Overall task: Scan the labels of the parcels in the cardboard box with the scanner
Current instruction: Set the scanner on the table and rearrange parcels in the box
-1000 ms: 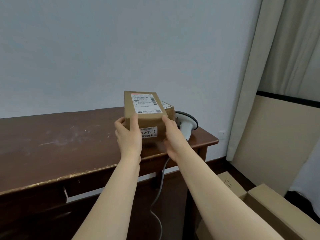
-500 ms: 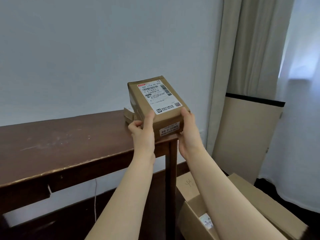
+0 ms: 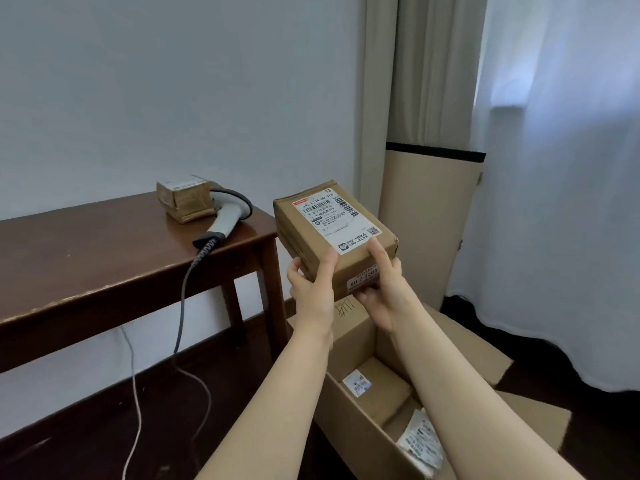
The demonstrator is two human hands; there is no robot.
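A brown parcel (image 3: 322,223) with a white shipping label on top hangs in the air above the open cardboard box (image 3: 360,434) on the floor. My left hand (image 3: 311,289) grips its near left corner and my right hand (image 3: 381,289) grips its near right end. The white scanner (image 3: 227,216) lies on the brown table (image 3: 104,258), its cable running down to the floor. A smaller parcel (image 3: 185,197) sits on the table beside the scanner's head. Inside the box lie more labelled parcels (image 3: 377,386), partly hidden by my right forearm.
The table's right edge and leg stand close to the left of the box. A curtain (image 3: 554,168) hangs at the right, with a beige panel (image 3: 426,220) behind the held parcel. A thin white cable (image 3: 136,393) trails under the table.
Both hands have carried the parcel off the table, to the right and down over the cardboard box. The view turned right, and the scanner and small parcel show again.
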